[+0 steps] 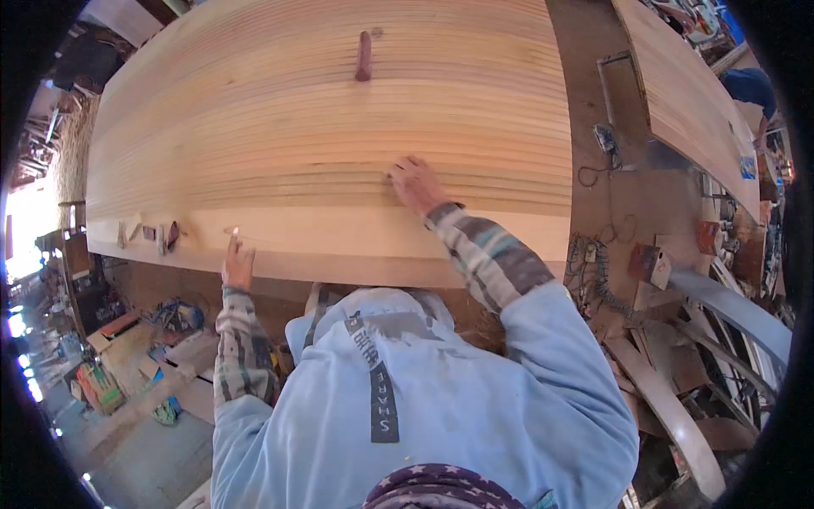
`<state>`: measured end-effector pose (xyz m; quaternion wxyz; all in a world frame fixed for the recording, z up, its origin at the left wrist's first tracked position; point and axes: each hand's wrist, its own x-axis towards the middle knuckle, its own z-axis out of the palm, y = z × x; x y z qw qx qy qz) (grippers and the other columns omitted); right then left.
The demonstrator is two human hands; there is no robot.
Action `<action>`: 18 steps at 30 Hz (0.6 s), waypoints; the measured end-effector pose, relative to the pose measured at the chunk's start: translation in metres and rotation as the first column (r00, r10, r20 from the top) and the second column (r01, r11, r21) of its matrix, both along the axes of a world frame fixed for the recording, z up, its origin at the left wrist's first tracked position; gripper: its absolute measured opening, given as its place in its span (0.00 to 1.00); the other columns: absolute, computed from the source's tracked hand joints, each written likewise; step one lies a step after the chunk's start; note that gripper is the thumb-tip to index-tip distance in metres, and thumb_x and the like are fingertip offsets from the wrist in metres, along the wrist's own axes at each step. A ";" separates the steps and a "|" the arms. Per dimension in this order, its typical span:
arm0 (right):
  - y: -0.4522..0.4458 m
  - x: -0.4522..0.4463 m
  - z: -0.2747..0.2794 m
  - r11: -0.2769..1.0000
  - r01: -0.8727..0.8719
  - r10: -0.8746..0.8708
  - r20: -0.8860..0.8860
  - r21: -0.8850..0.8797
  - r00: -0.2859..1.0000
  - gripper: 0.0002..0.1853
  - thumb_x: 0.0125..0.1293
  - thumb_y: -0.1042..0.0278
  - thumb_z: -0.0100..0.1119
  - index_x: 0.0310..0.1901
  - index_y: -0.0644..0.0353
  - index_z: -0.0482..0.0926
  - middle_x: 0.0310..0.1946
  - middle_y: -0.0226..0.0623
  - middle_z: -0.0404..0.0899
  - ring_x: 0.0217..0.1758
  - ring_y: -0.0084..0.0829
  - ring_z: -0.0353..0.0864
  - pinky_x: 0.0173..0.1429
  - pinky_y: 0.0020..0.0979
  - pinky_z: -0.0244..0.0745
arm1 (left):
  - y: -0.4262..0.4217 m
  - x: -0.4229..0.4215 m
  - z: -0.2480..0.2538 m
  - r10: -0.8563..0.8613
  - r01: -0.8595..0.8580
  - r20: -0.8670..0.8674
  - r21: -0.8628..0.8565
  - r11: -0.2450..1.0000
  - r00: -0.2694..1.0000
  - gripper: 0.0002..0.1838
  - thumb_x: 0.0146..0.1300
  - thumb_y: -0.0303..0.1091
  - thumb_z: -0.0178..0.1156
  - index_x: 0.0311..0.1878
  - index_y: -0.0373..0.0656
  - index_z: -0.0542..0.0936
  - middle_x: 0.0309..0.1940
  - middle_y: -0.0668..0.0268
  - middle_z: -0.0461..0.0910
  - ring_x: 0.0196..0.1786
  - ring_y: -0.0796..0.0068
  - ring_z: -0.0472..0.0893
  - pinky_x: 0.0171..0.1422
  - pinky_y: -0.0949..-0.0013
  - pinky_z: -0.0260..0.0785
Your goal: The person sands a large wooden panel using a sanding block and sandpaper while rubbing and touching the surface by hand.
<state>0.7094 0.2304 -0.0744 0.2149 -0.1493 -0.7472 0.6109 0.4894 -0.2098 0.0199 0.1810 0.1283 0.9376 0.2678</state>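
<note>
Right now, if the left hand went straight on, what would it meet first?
The left hand would likely meet nothing loose: its way looks free over the grooved panel, though depth is unclear.

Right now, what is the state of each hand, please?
Left hand: partly open, nothing visibly held.
Right hand: on the wooden panel; open or closed cannot be told.

Small scraps lie by the near left corner of the big board. Right of them, the left hand is at the near edge. The right hand is farther in. A stick lies toward the far edge. Past the right edge is another board.
</note>
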 end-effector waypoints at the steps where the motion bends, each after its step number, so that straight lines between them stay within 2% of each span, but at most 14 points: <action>1: -0.007 -0.007 -0.001 0.959 -0.005 -0.010 -0.052 -0.284 0.999 0.07 0.61 0.67 0.59 0.40 0.51 0.83 0.38 0.35 0.81 0.45 0.40 0.78 0.52 0.40 0.74 | 0.016 -0.002 0.000 -0.062 0.056 -0.074 -0.082 0.995 0.995 0.40 0.61 0.39 0.68 0.75 0.45 0.64 0.60 0.48 0.77 0.63 0.53 0.75 0.68 0.56 0.67; 2: 0.000 -0.003 0.018 0.960 -0.048 0.014 0.124 0.277 0.992 0.07 0.62 0.64 0.58 0.38 0.52 0.83 0.37 0.37 0.81 0.48 0.41 0.79 0.57 0.40 0.73 | 0.026 -0.005 -0.003 -0.135 0.111 -0.145 -0.160 0.981 0.980 0.43 0.59 0.42 0.71 0.75 0.45 0.63 0.63 0.47 0.75 0.67 0.50 0.73 0.71 0.54 0.65; 3: 0.008 0.004 0.029 0.653 -0.175 -0.060 0.281 0.737 0.958 0.09 0.63 0.61 0.56 0.36 0.54 0.83 0.36 0.38 0.82 0.51 0.43 0.80 0.62 0.41 0.72 | 0.028 -0.005 -0.008 -0.134 0.112 -0.137 -0.155 0.982 0.982 0.43 0.59 0.42 0.71 0.75 0.45 0.63 0.63 0.47 0.75 0.67 0.50 0.73 0.71 0.54 0.65; 5: 0.060 0.073 0.018 0.757 -0.208 -0.098 0.423 0.619 0.901 0.09 0.62 0.65 0.57 0.42 0.51 0.84 0.40 0.35 0.81 0.49 0.39 0.79 0.56 0.40 0.74 | 0.032 -0.005 -0.016 -0.139 0.116 -0.146 -0.158 0.981 0.980 0.47 0.55 0.48 0.73 0.75 0.43 0.62 0.69 0.45 0.68 0.73 0.48 0.65 0.77 0.54 0.58; 6: 0.090 0.109 0.030 0.524 -0.363 -0.277 0.557 0.770 0.782 0.10 0.62 0.65 0.58 0.44 0.50 0.84 0.40 0.36 0.81 0.50 0.40 0.79 0.59 0.40 0.73 | 0.023 -0.004 -0.030 -0.135 0.113 -0.143 -0.152 0.982 0.980 0.47 0.55 0.48 0.73 0.75 0.43 0.62 0.69 0.45 0.68 0.73 0.48 0.65 0.77 0.54 0.58; 7: 0.126 0.159 0.022 0.446 -0.184 -0.213 0.303 0.876 0.929 0.09 0.63 0.66 0.58 0.44 0.51 0.84 0.39 0.37 0.81 0.50 0.41 0.79 0.59 0.41 0.73 | 0.006 -0.003 -0.055 -0.183 0.147 -0.172 -0.203 0.968 0.968 0.47 0.56 0.46 0.72 0.75 0.41 0.61 0.71 0.46 0.65 0.75 0.48 0.63 0.77 0.54 0.57; 8: 0.136 0.186 0.069 0.516 -0.184 -0.305 0.380 0.837 0.873 0.08 0.64 0.64 0.59 0.42 0.51 0.85 0.39 0.35 0.82 0.49 0.41 0.79 0.59 0.42 0.72 | -0.006 -0.001 -0.068 -0.231 0.177 -0.199 -0.257 0.950 0.952 0.47 0.56 0.45 0.71 0.75 0.40 0.61 0.73 0.46 0.62 0.76 0.49 0.60 0.78 0.55 0.55; 10: 0.157 0.208 0.072 0.675 -0.080 -0.401 0.456 0.734 0.794 0.08 0.66 0.61 0.59 0.40 0.52 0.85 0.39 0.34 0.82 0.48 0.40 0.79 0.59 0.43 0.71 | -0.004 0.004 -0.061 -0.241 0.189 -0.192 -0.256 0.948 0.951 0.49 0.53 0.45 0.73 0.75 0.39 0.60 0.74 0.47 0.60 0.77 0.49 0.59 0.79 0.55 0.54; 11: 0.151 0.192 0.069 0.672 -0.081 -0.392 0.446 0.736 0.805 0.08 0.66 0.61 0.59 0.40 0.52 0.85 0.39 0.34 0.82 0.48 0.40 0.79 0.59 0.43 0.71 | -0.002 0.009 -0.056 -0.254 0.202 -0.186 -0.260 0.944 0.949 0.52 0.51 0.46 0.74 0.75 0.38 0.59 0.75 0.47 0.59 0.77 0.48 0.57 0.80 0.56 0.52; 13: 0.116 0.138 0.054 0.534 -0.310 -0.150 0.449 0.786 0.881 0.13 0.61 0.68 0.59 0.46 0.45 0.86 0.39 0.30 0.83 0.50 0.36 0.79 0.65 0.41 0.71 | 0.002 0.009 -0.050 -0.228 0.187 -0.163 -0.236 0.954 0.960 0.52 0.49 0.46 0.75 0.74 0.37 0.60 0.74 0.47 0.59 0.77 0.48 0.57 0.81 0.55 0.52; 14: 0.096 0.103 0.009 0.469 -0.225 -0.061 0.286 0.854 0.956 0.12 0.59 0.67 0.58 0.44 0.44 0.86 0.36 0.30 0.82 0.48 0.37 0.79 0.61 0.44 0.72 | 0.005 0.007 -0.046 -0.222 0.191 -0.139 -0.206 0.960 0.965 0.52 0.48 0.46 0.75 0.74 0.36 0.61 0.74 0.46 0.60 0.77 0.48 0.57 0.81 0.53 0.51; 15: 0.056 0.052 0.038 0.528 -0.370 0.002 0.435 0.764 0.900 0.11 0.59 0.64 0.58 0.43 0.45 0.85 0.38 0.33 0.83 0.49 0.39 0.79 0.60 0.45 0.72 | 0.009 0.007 -0.040 -0.202 0.168 -0.149 -0.215 0.962 0.968 0.52 0.48 0.46 0.75 0.74 0.36 0.61 0.74 0.46 0.60 0.77 0.48 0.57 0.81 0.53 0.51; 16: 0.029 0.009 -0.010 0.670 -0.205 0.062 0.221 0.714 0.973 0.09 0.60 0.62 0.57 0.40 0.48 0.85 0.39 0.36 0.83 0.48 0.41 0.79 0.59 0.45 0.73 | 0.014 0.010 -0.033 -0.178 0.154 -0.106 -0.204 0.967 0.978 0.51 0.49 0.47 0.75 0.73 0.37 0.61 0.74 0.46 0.60 0.77 0.47 0.57 0.81 0.52 0.51; 18: -0.040 -0.078 0.015 0.686 -0.165 0.061 0.169 0.708 0.984 0.06 0.61 0.64 0.58 0.36 0.54 0.81 0.34 0.37 0.81 0.45 0.40 0.79 0.54 0.42 0.72 | 0.021 0.012 -0.023 -0.194 0.175 -0.059 -0.233 0.957 0.979 0.51 0.49 0.49 0.74 0.73 0.37 0.62 0.73 0.46 0.61 0.77 0.47 0.58 0.80 0.49 0.50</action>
